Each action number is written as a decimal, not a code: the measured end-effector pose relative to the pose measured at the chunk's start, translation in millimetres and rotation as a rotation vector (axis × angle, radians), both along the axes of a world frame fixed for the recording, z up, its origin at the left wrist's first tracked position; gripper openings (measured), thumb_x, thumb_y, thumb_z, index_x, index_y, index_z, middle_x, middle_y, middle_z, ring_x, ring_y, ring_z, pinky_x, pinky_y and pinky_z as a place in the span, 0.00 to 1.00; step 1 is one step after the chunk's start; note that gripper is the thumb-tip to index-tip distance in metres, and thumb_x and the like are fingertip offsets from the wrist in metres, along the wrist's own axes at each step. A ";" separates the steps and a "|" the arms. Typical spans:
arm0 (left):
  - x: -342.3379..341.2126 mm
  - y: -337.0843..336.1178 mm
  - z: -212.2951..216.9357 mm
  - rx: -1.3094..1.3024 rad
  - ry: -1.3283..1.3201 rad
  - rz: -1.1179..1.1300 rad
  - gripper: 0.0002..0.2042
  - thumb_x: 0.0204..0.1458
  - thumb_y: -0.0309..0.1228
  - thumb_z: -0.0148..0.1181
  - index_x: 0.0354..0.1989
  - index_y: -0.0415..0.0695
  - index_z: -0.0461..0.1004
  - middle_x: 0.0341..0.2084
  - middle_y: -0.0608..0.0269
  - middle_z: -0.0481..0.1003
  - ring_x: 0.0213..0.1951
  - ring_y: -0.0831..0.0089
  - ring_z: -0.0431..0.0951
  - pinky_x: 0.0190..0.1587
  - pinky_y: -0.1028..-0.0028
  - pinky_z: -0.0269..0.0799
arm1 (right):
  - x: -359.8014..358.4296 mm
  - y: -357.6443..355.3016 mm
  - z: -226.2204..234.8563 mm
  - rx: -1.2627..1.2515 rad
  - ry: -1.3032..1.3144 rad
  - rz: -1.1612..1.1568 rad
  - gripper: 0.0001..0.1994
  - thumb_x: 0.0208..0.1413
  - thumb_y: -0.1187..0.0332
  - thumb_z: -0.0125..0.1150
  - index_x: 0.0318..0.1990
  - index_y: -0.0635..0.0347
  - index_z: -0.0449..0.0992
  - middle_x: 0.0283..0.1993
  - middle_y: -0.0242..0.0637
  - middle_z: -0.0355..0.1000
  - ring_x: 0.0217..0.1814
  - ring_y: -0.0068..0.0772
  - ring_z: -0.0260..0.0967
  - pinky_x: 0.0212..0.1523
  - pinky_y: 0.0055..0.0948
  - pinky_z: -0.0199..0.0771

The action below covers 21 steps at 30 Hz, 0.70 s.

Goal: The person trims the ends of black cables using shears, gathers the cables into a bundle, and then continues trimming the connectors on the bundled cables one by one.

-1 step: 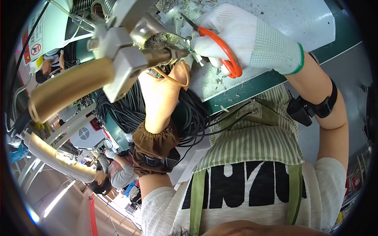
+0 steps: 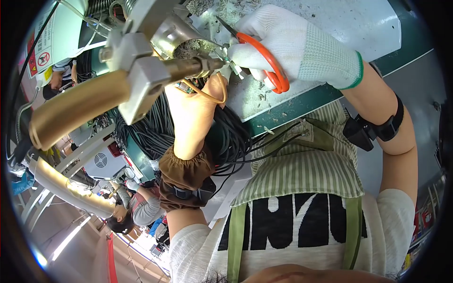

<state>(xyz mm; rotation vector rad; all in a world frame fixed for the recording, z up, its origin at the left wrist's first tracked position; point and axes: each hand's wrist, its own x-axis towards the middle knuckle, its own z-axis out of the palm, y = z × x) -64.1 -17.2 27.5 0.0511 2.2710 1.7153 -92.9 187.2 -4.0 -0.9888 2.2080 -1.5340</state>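
Observation:
My right hand point(image 2: 302, 47), in a white knit glove with a green cuff, grips orange-handled snips point(image 2: 272, 66); their dark blades point(image 2: 225, 26) point up and left over the white bench top point(image 2: 363, 23). My bare left hand point(image 2: 196, 106), with a brown sleeve cover on its forearm and an orange rubber band across it, is raised under the metal rod tip point(image 2: 207, 63) of a fixed tool. Its fingers pinch a small part point(image 2: 225, 59) next to the snips; a small green board point(image 2: 185, 87) shows beside the hand. Black cables point(image 2: 151, 134) hang behind the left arm.
A brass-coloured cylinder point(image 2: 80, 111) with a grey metal block point(image 2: 141, 78) and a steel cup point(image 2: 181, 40) juts across the upper left. Metal clippings litter the bench near its green edge point(image 2: 302, 106). A black strap point(image 2: 377, 127) circles my right forearm. Another person point(image 2: 130, 212) sits at lower left.

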 end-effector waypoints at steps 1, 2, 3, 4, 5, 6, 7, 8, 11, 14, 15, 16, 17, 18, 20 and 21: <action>-1.5 -1.2 -0.8 -0.002 0.000 -0.007 0.09 0.52 0.22 0.54 0.24 0.43 0.60 0.12 0.72 0.58 0.14 0.80 0.56 0.17 0.77 0.55 | 2.4 -4.7 -12.5 -0.009 0.121 -0.072 0.11 0.54 0.64 0.54 0.25 0.60 0.71 0.21 0.42 0.65 0.24 0.40 0.68 0.26 0.33 0.65; -4.2 -6.3 -2.1 0.015 -0.036 -0.055 0.08 0.53 0.27 0.56 0.26 0.42 0.63 0.14 0.70 0.62 0.16 0.80 0.61 0.19 0.77 0.58 | 4.7 -9.6 -23.9 -0.016 0.243 -0.145 0.12 0.55 0.65 0.54 0.23 0.60 0.70 0.18 0.39 0.63 0.21 0.37 0.67 0.24 0.33 0.64; -6.8 -11.7 -3.9 0.032 -0.071 -0.104 0.10 0.54 0.31 0.59 0.28 0.40 0.66 0.16 0.68 0.65 0.18 0.79 0.65 0.21 0.78 0.61 | 6.9 -10.9 -31.7 -0.021 0.366 -0.220 0.13 0.57 0.65 0.54 0.21 0.61 0.69 0.16 0.37 0.61 0.18 0.34 0.66 0.21 0.33 0.63; -8.3 -15.0 -6.6 0.050 -0.103 -0.148 0.12 0.54 0.35 0.61 0.30 0.39 0.69 0.17 0.66 0.69 0.21 0.78 0.69 0.24 0.79 0.65 | 6.5 -10.6 -32.1 -0.019 0.371 -0.222 0.13 0.57 0.65 0.54 0.21 0.61 0.69 0.16 0.37 0.61 0.18 0.34 0.66 0.21 0.33 0.63; -9.0 -15.9 -10.5 0.052 -0.097 -0.152 0.12 0.54 0.35 0.61 0.30 0.39 0.69 0.17 0.66 0.69 0.21 0.78 0.69 0.24 0.79 0.65 | 6.1 -10.6 -31.4 -0.030 0.288 -0.241 0.13 0.57 0.63 0.54 0.25 0.61 0.70 0.16 0.35 0.63 0.17 0.30 0.66 0.20 0.30 0.63; -10.2 -16.8 -14.7 0.110 -0.118 -0.141 0.11 0.55 0.35 0.60 0.31 0.38 0.69 0.18 0.66 0.69 0.21 0.79 0.69 0.24 0.79 0.65 | 6.0 -10.6 -30.0 -0.040 0.206 -0.261 0.12 0.57 0.62 0.55 0.28 0.62 0.71 0.17 0.34 0.65 0.16 0.25 0.66 0.19 0.26 0.64; -11.2 -17.4 -17.8 0.168 -0.139 -0.131 0.11 0.56 0.34 0.59 0.32 0.38 0.69 0.18 0.65 0.69 0.21 0.79 0.69 0.24 0.79 0.65 | 6.7 -10.5 -28.7 -0.051 0.124 -0.280 0.13 0.56 0.60 0.56 0.31 0.63 0.73 0.17 0.32 0.67 0.15 0.21 0.66 0.18 0.23 0.64; -11.3 -17.3 -18.4 0.226 -0.161 -0.119 0.10 0.56 0.33 0.57 0.33 0.38 0.69 0.18 0.65 0.69 0.21 0.79 0.69 0.25 0.79 0.65 | 10.6 -9.6 -28.1 -0.049 0.130 -0.282 0.13 0.56 0.60 0.56 0.31 0.63 0.73 0.17 0.32 0.67 0.15 0.21 0.66 0.18 0.23 0.64; 2.3 -5.5 -12.4 0.151 -0.027 0.146 0.09 0.58 0.32 0.54 0.35 0.37 0.70 0.18 0.65 0.70 0.21 0.79 0.69 0.26 0.79 0.66 | 38.8 -5.1 -30.9 -0.224 0.123 -0.390 0.13 0.57 0.60 0.56 0.33 0.64 0.72 0.17 0.32 0.67 0.17 0.20 0.68 0.18 0.23 0.65; 18.3 -27.8 -3.8 0.222 -0.019 0.262 0.08 0.58 0.29 0.53 0.37 0.37 0.70 0.19 0.65 0.70 0.21 0.79 0.69 0.26 0.79 0.67 | 64.8 26.0 -8.6 -0.115 -0.271 -0.362 0.12 0.53 0.62 0.57 0.25 0.60 0.70 0.20 0.42 0.68 0.22 0.41 0.69 0.24 0.37 0.66; 22.7 -38.1 -0.9 0.339 -0.085 0.206 0.07 0.58 0.28 0.53 0.39 0.37 0.70 0.20 0.65 0.70 0.21 0.79 0.69 0.26 0.79 0.67 | 71.9 35.2 -16.5 0.147 -0.046 -0.507 0.12 0.54 0.63 0.58 0.29 0.64 0.70 0.19 0.36 0.68 0.23 0.32 0.70 0.25 0.30 0.68; 29.1 -43.5 2.2 0.457 -0.158 0.149 0.07 0.58 0.27 0.53 0.40 0.36 0.70 0.20 0.65 0.71 0.21 0.79 0.69 0.25 0.79 0.68 | 75.4 36.8 -13.6 0.412 0.179 -0.644 0.13 0.54 0.63 0.59 0.33 0.67 0.70 0.19 0.29 0.68 0.24 0.24 0.72 0.26 0.24 0.69; 35.8 -42.8 6.6 0.460 -0.156 0.156 0.07 0.58 0.27 0.53 0.40 0.36 0.70 0.20 0.65 0.71 0.21 0.79 0.69 0.25 0.79 0.68 | 77.6 33.0 -8.7 0.412 0.182 -0.636 0.13 0.54 0.63 0.59 0.33 0.67 0.70 0.19 0.29 0.68 0.24 0.24 0.72 0.26 0.24 0.69; 42.5 -38.3 12.9 0.416 -0.231 0.050 0.06 0.57 0.25 0.53 0.40 0.37 0.70 0.21 0.65 0.71 0.20 0.80 0.69 0.24 0.79 0.67 | 78.4 25.1 -0.1 0.294 0.124 -0.574 0.12 0.54 0.64 0.59 0.33 0.67 0.70 0.19 0.30 0.68 0.24 0.23 0.71 0.25 0.24 0.69; 50.0 -23.6 26.2 0.326 -0.380 -0.173 0.06 0.55 0.21 0.55 0.40 0.37 0.69 0.22 0.65 0.71 0.19 0.80 0.69 0.23 0.79 0.67 | 74.5 8.8 21.2 0.062 0.007 -0.454 0.11 0.54 0.66 0.59 0.33 0.67 0.69 0.19 0.32 0.67 0.24 0.23 0.70 0.25 0.24 0.68; 49.7 -15.0 33.3 0.327 -0.382 -0.182 0.06 0.55 0.21 0.55 0.40 0.37 0.69 0.22 0.65 0.71 0.19 0.80 0.69 0.23 0.79 0.67 | 72.8 3.3 25.2 0.065 0.007 -0.463 0.11 0.54 0.66 0.59 0.33 0.67 0.69 0.19 0.32 0.67 0.24 0.23 0.70 0.25 0.24 0.68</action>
